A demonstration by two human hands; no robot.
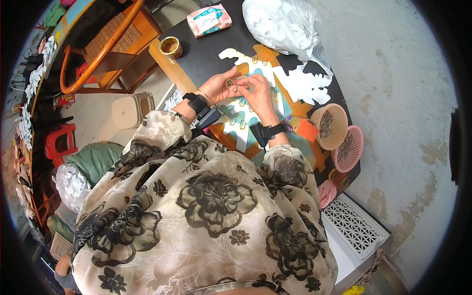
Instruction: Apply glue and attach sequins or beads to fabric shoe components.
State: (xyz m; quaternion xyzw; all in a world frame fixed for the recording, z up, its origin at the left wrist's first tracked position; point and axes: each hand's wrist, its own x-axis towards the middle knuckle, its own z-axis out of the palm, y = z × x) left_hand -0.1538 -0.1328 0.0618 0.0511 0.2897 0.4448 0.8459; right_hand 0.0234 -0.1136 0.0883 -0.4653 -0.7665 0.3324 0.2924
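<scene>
Palm up over the table, my left hand (215,87) has its fingers curled around a small brassy ring-shaped piece (228,83). My right hand (259,98) meets it from the right, thumb and fingertips pinched together; whatever lies in the pinch is too small to make out. Beneath both hands are white cut-out strips (241,140) on a board with pale blue shapes and orange-brown tape (295,105). Several small oval brassy loops (233,120) rest in rows on the strips. Black bands with small devices circle both wrists.
Right of the board stand a peach basket (322,109) and a pink basket (358,160) of small dark pieces, beside an orange-capped bottle (307,130). White cut-outs (307,86), a plastic bag (282,24), a tissue pack (209,20) and an open tin (170,47) lie farther off. A wall borders the right.
</scene>
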